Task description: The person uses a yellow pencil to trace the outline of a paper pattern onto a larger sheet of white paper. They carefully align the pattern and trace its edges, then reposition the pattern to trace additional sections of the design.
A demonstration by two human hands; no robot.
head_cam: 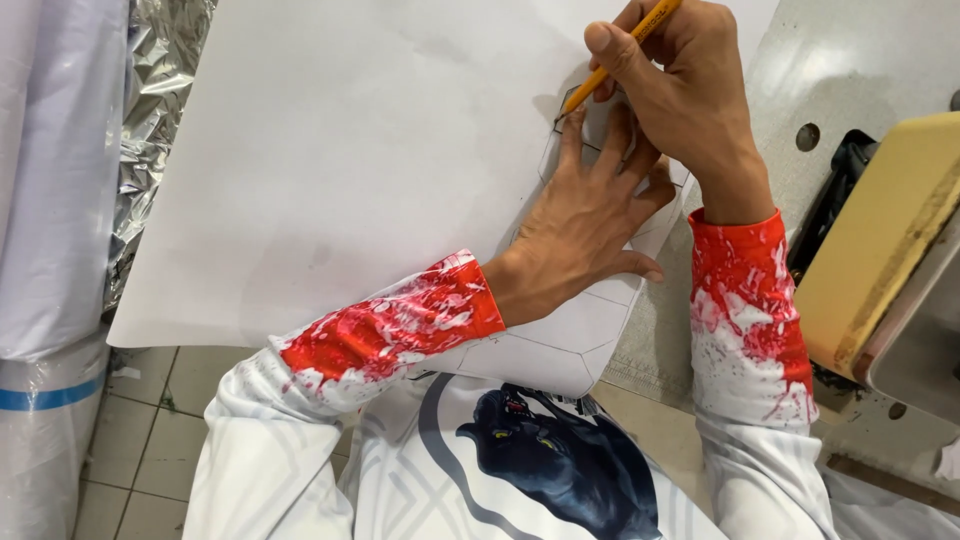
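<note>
The left hand (590, 225) is lying flat with its fingers spread, its grip open and pressing down on a small flat template piece (600, 120) that is resting on a large white sheet of paper (350, 150); the piece is mostly hidden under the fingers, so its exact shape cannot be told. The right hand (680, 90) is crossing over from the right, its grip pinching a yellow wooden pencil (615, 62) between thumb and fingers; the pencil is slanting down to the left, and its tip is touching the paper just beside the left index fingertip, at the far edge of the template. Faint pencilled outlines of many-sided shapes are showing on the near right part of the sheet, around and below the left wrist; both forearms are wearing white sleeves splashed with red. The sheet is lying on a pale grey surface (850, 70) and is overhanging its near edge above a tiled floor (140, 420). To the far left, crinkled silver foil (150, 110) is sitting beside white rolls of material (50, 180); at the right, a tan padded block (880, 230) is standing near a dark fitting.
</note>
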